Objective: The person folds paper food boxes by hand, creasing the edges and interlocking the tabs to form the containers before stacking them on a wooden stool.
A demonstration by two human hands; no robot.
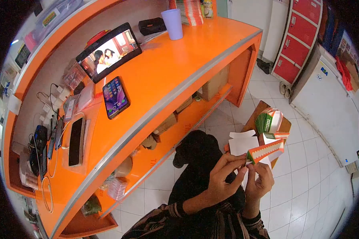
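Observation:
Over my lap, a folded paperboard carton (268, 151) in orange, green and white points away to the right. My left hand (226, 172) pinches its near end with thumb and fingers. Close beside it, my right hand (260, 180) has its fingertips closed on the same end from the right. The exact fold under the fingertips is hidden. Just beyond my hands lies a white, unprinted-side-up piece of card (243, 143). A fanned stack of green and white cartons (264, 122) rests on a brown wooden surface (285, 126) behind the held one.
An orange counter (179, 63) curves along my left, bearing a tablet (109, 52) playing video, a lit phone (115, 97), a dark phone (76, 141) and a purple cup (172, 24). Boxes fill its lower shelf. Red lockers (298, 36) and a white fridge (323, 95) stand right.

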